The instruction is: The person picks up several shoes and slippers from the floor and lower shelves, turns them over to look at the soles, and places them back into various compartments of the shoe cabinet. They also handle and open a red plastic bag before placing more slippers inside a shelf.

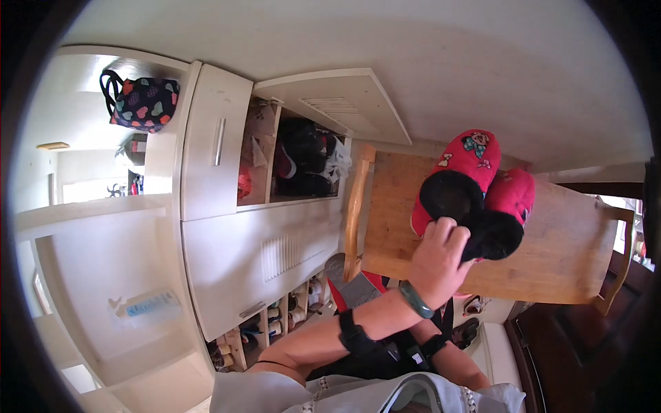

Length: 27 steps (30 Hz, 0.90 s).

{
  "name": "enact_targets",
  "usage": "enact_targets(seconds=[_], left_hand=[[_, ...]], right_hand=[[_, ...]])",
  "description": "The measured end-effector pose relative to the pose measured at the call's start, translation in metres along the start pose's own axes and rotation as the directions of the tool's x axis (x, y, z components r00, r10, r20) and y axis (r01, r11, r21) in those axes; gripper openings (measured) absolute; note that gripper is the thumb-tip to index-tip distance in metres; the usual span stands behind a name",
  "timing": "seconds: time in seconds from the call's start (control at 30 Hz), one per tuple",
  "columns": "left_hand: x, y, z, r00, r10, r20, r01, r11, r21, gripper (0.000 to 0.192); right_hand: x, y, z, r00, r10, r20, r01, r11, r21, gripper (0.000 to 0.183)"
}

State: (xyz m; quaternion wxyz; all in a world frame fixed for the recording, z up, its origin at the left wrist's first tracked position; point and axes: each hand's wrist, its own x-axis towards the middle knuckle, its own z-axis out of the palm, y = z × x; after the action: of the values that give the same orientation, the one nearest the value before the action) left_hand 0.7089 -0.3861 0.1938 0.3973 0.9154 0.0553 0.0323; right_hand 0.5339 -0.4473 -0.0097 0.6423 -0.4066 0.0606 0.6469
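Note:
A pair of padded pink-red slippers, the left slipper [465,147] and the right slipper [516,193], shows cartoon prints and black fuzzy linings. My left hand [439,258], with a dark green bangle at its wrist, grips the black heel openings where the two slippers meet. Both slippers appear over a wooden bench [557,248]; whether they rest on it I cannot tell. My right forearm [454,361] passes beneath the left one, and its hand is hidden behind the left forearm.
Left of the bench, a white shoe cabinet [227,242] has one door [356,98] swung open over dark shoes [304,180]. Below are open shoe cubbies [279,315]. A heart-print bag [150,106] sits on the upper-left shelf. A dark door [568,356] is at lower right.

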Motion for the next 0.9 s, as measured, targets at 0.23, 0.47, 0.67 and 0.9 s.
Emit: enact_targets(seconds=[0.23,0.47,0.67,0.9], left_hand=[[-0.015,0.005,0.002,0.998,0.017,0.058,-0.012,0.997,-0.077,0.069],[-0.09,-0.041,-0.049,0.979,0.117,-0.169,-0.17,0.924,-0.342,0.041],[-0.194,-0.114,-0.076,0.915,-0.283,-0.286,0.196,0.935,-0.297,0.019],[-0.29,-0.18,-0.047,0.589,-0.706,-0.393,0.446,0.69,-0.57,0.036]], right_hand=[[0.005,-0.013,0.011,0.996,0.034,-0.085,-0.049,0.982,-0.182,0.065],[-0.014,0.036,-0.017,1.0,0.003,-0.024,-0.007,0.984,-0.18,0.059],[0.023,-0.003,0.011,0.895,0.354,-0.272,-0.309,0.931,0.192,0.065],[0.042,0.041,-0.023,0.837,0.379,-0.394,-0.318,0.924,0.211,0.061]])
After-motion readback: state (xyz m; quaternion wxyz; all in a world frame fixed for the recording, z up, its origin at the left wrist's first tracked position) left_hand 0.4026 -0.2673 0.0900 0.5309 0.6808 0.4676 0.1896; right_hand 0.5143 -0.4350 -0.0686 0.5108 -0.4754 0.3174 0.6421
